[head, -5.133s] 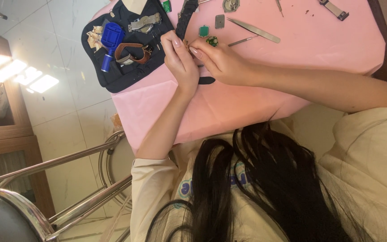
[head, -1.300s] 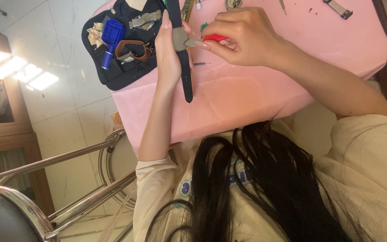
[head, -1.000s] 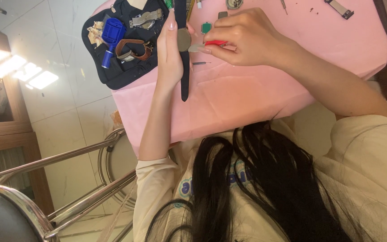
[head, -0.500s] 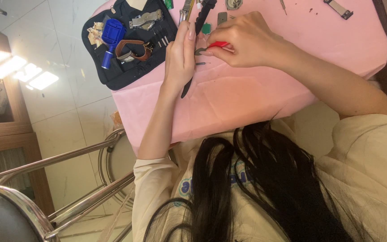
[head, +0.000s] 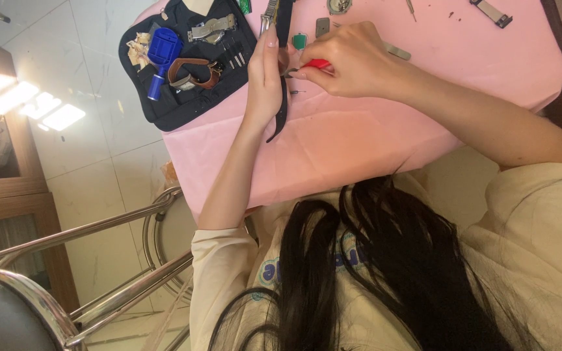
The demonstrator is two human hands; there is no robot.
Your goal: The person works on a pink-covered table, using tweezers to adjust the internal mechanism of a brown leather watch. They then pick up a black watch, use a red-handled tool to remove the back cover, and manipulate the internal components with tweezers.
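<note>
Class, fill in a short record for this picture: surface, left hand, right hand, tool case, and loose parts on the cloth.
Surface: table under a pink cloth
Left hand: holds a watch with a black strap hanging down
Right hand: grips a red-handled tool, tip at the watch
Tool case: black, open, holds a blue tool and a brown strap
Loose parts: green piece, metal band, round case

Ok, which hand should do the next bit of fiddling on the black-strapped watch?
Right. The right hand pinches the small red-handled tool in its fingers, tip close to the black-strapped watch, while the left hand is occupied holding that watch above the pink tablecloth.
</note>
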